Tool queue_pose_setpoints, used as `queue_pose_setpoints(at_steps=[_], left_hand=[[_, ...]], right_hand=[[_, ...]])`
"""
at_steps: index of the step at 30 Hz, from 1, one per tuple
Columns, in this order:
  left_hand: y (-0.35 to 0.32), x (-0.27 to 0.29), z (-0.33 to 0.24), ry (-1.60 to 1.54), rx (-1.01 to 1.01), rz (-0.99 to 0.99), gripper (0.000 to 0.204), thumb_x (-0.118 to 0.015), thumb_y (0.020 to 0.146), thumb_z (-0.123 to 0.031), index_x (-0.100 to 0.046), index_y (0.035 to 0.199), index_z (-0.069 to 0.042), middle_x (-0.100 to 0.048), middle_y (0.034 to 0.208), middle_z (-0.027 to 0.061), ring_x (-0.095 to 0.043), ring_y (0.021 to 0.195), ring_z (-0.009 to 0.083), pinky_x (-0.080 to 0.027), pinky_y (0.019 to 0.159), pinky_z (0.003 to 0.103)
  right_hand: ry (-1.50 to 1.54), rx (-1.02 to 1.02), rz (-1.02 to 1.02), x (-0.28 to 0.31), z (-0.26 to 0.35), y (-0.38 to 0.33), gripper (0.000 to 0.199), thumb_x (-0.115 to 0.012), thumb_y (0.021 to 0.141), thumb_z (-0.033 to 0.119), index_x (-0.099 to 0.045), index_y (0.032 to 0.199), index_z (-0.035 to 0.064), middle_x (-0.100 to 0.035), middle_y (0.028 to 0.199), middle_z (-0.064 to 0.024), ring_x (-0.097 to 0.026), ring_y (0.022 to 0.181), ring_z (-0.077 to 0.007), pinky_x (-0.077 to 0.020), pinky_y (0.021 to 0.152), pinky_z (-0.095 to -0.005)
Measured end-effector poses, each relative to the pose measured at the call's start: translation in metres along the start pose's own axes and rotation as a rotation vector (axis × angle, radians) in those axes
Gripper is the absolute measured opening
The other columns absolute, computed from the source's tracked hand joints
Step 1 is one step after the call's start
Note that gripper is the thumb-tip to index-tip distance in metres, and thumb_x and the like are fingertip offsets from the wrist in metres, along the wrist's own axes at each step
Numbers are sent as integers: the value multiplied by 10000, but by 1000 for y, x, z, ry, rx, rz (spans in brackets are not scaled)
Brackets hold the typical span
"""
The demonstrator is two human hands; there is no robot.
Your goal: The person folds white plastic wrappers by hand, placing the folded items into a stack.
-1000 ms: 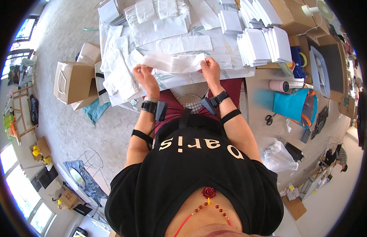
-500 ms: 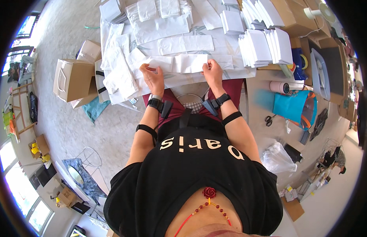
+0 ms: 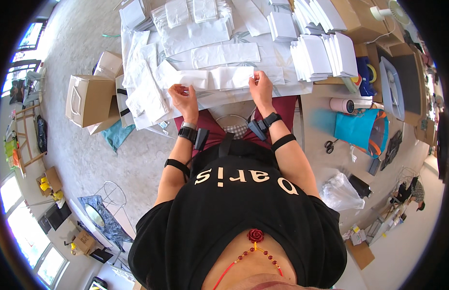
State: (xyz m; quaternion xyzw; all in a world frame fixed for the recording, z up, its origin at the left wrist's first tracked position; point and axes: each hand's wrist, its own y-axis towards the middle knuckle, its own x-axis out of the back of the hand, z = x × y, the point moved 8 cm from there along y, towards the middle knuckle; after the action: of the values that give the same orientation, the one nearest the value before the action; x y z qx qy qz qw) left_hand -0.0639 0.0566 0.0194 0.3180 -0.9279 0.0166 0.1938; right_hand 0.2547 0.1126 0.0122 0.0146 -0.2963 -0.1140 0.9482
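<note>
My left hand (image 3: 184,103) is closed with its fingers curled, at the left end of a flat white folded piece (image 3: 193,78), which may be paper or thin cloth. With thumb and fingers together, my right hand (image 3: 261,90) pinches the right end of a second flat white piece (image 3: 232,78). The two pieces lie end to end near the table's front edge, a narrow gap between them. Just beyond them rests a longer white strip (image 3: 225,55). Another white piece (image 3: 274,75) shows past my right fingers.
White flat pieces (image 3: 144,92) lie heaped at the table's left, with more layered pieces (image 3: 195,34) at the back. Stacks of folded white pieces (image 3: 314,57) stand on the right. Cardboard boxes (image 3: 91,101) are left of the table; a blue bag (image 3: 360,131) is on the right.
My left hand has shifted slightly left and toward me, its white piece moving left with it. A gap has opened between the two pieces. My right hand stays nearly in place.
</note>
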Motion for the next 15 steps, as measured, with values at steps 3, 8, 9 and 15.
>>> queue_pose_setpoints(at_steps=[3,8,9,15], left_hand=[[-5,0,0,-36,-17,-15,368,-762,869,-9,-501,1130,-9,-590,961,90,-593,792,168,-522,736,317],[-7,4,7,-21,0,-45,364,-768,882,-21,-503,1132,-15,-599,978,78,-617,827,153,-535,744,292],[-6,6,9,-8,-11,-52,365,-773,886,-31,-502,1131,-18,-603,982,75,-624,838,148,-539,745,287],[-4,6,14,5,25,-51,370,-781,882,-37,-520,1144,-26,-605,978,63,-628,828,147,-546,749,287]], right_hand=[[-44,-4,18,2,3,1,285,-735,894,100,-628,1140,3,-715,863,-138,-709,729,-279,-552,687,-395],[-71,-8,31,2,4,2,345,-749,878,105,-594,1172,14,-707,829,-118,-699,711,-282,-546,677,-409],[-75,-6,31,2,4,2,352,-751,875,107,-589,1175,16,-708,827,-115,-700,712,-281,-546,676,-410],[-117,-24,37,1,-1,1,367,-760,871,121,-586,1179,24,-711,818,-109,-705,719,-283,-546,689,-415]])
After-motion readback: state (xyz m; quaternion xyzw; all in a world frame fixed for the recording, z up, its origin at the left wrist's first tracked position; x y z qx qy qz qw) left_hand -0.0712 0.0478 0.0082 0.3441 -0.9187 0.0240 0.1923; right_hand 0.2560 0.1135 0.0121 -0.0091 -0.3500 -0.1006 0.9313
